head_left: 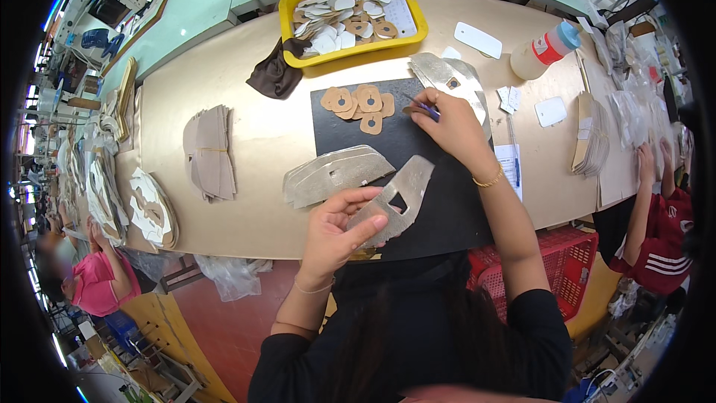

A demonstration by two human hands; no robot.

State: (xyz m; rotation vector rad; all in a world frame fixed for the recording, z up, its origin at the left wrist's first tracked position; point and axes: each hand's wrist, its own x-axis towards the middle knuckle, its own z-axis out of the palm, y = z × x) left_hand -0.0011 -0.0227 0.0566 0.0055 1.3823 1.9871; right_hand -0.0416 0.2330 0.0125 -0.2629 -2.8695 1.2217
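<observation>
My left hand [335,227] is closed on a silvery-beige cut piece [418,183] with a squarish hole, tilted above the black mat [447,213]. My right hand [455,123] is closed around a slim pointed tool with a purple-blue part [428,110], its exact kind unclear. A small brown bit [409,110] shows at these fingertips. Left of them, several tan tabs with keyhole cutouts [371,125] lie overlapping on the mat. Beyond my left hand rests a fanned stack of silvery pieces [328,177]. Another silvery stack [466,89] lies beyond my right hand.
A yellow tray [358,54] of white and tan pieces stands at the back, beside a dark cloth [274,75]. Bundled pieces [210,153] lie left. A blue-capped bottle [531,60] stands back right. Beneath the table is a red crate [552,265]. People sit at both sides.
</observation>
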